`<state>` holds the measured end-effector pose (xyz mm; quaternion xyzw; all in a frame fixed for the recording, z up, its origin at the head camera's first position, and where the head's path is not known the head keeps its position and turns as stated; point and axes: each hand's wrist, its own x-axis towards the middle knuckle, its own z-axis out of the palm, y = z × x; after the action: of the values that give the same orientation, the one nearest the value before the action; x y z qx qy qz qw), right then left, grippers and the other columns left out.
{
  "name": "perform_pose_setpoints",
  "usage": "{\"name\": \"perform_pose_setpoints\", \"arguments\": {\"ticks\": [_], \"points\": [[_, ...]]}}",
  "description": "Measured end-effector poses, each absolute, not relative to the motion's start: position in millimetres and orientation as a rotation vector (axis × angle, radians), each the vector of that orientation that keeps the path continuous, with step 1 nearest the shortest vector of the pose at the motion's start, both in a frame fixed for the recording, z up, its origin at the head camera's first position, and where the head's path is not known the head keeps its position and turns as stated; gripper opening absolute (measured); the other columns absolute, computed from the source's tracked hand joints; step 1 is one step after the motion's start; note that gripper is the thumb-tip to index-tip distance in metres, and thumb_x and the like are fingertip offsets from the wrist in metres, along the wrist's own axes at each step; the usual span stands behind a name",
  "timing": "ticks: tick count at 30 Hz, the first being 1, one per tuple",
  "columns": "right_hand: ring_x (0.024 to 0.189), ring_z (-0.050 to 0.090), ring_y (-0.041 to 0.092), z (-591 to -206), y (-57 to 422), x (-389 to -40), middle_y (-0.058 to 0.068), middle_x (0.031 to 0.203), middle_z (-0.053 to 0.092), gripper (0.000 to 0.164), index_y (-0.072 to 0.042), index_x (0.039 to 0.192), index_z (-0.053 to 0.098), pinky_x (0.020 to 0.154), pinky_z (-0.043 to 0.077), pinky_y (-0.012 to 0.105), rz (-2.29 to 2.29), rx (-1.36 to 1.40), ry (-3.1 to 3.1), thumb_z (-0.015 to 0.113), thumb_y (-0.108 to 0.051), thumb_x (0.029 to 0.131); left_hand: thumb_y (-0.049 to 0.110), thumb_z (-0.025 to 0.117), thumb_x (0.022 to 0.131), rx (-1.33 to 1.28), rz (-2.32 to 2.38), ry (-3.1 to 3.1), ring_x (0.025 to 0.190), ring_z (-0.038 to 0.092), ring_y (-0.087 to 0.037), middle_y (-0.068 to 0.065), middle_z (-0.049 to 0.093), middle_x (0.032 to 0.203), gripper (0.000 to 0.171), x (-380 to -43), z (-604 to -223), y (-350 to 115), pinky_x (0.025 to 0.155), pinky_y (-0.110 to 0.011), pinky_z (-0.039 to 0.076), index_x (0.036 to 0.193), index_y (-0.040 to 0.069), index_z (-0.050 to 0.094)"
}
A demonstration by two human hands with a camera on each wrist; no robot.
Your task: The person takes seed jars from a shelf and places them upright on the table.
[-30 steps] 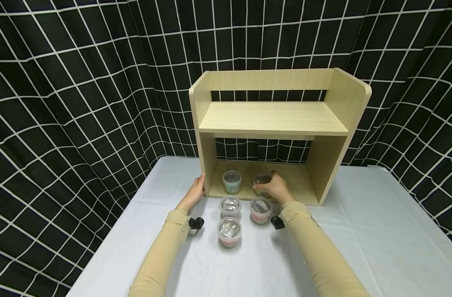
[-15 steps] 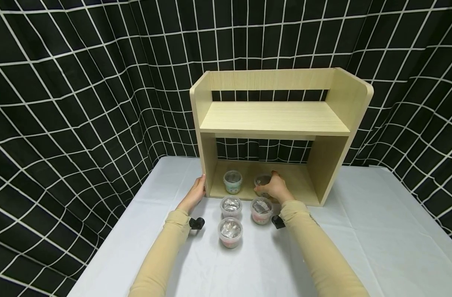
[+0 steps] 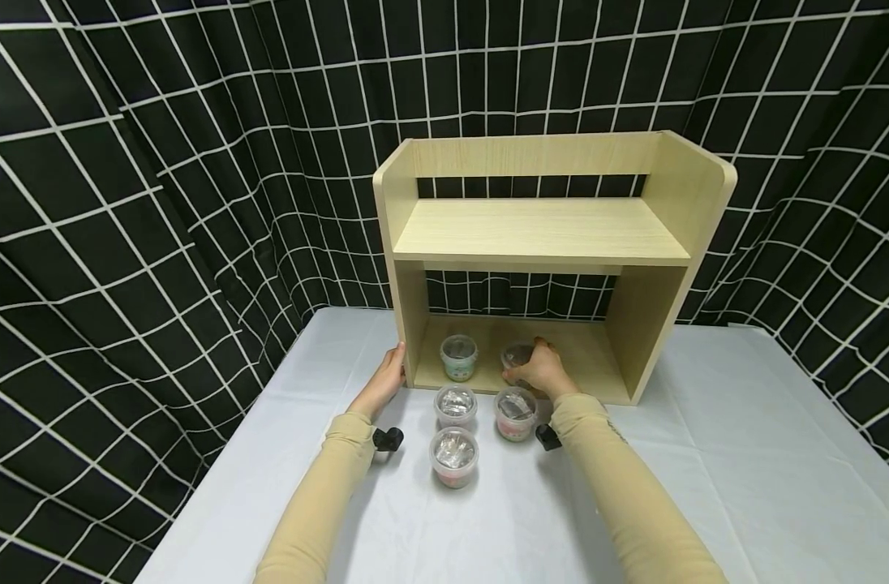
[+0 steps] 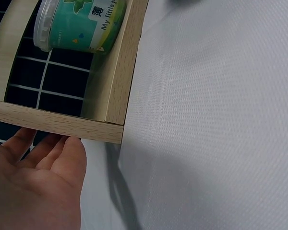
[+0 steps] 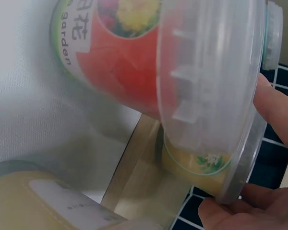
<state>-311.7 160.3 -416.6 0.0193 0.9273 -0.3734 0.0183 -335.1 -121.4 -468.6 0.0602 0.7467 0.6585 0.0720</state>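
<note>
Right hand: fingers grasping a yellow-labelled tub by its lid rim, the tub located at the lower board of the wooden shelf unit; whether its base rests there cannot be determined. Left hand: fingers extended against the outer face of the left side panel, grasping nothing. A green-labelled tub stands upright on the same board, left of the held tub. Three further lidded tubs stand on the white-covered bench in front.
</note>
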Motion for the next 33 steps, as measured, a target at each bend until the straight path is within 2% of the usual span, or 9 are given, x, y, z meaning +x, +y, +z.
{"name": "perform_pose_setpoints", "arguments": {"ticks": [21,29,33], "points": [[0.119,0.035,0.049,-420.6,165.2,-314.1,0.039,0.129,0.032,0.090,0.018,0.133,0.023,0.101,0.033,0.052,-1.111,-0.010,2.948,0.080,-0.015,0.072,0.053,0.022,0.098,0.188,1.992,2.224,0.132,0.022,-0.039,-0.027,0.020,0.143,0.072,-338.9,-471.1,-121.6,0.108,-0.043,0.022,0.142,-0.004,0.014],[0.119,0.036,0.049,-420.2,167.4,-313.7,0.039,0.129,0.032,0.089,0.016,0.134,0.025,0.100,0.033,0.052,-1.151,-0.026,2.941,0.080,-0.015,0.072,0.062,0.024,0.093,0.164,1.958,2.249,0.133,0.024,-0.036,-0.023,0.021,0.144,0.080,-340.2,-471.7,-122.6,0.108,-0.040,0.025,0.143,0.000,0.015],[0.118,0.038,0.048,-421.1,169.4,-314.8,0.038,0.128,0.037,0.085,0.016,0.134,0.029,0.100,0.034,0.051,-1.178,-0.030,2.963,0.080,-0.013,0.072,0.065,0.024,0.091,0.145,1.929,2.261,0.133,0.024,-0.036,-0.022,0.019,0.146,0.084,-339.4,-471.9,-123.2,0.108,-0.041,0.024,0.144,0.001,0.015]]}}
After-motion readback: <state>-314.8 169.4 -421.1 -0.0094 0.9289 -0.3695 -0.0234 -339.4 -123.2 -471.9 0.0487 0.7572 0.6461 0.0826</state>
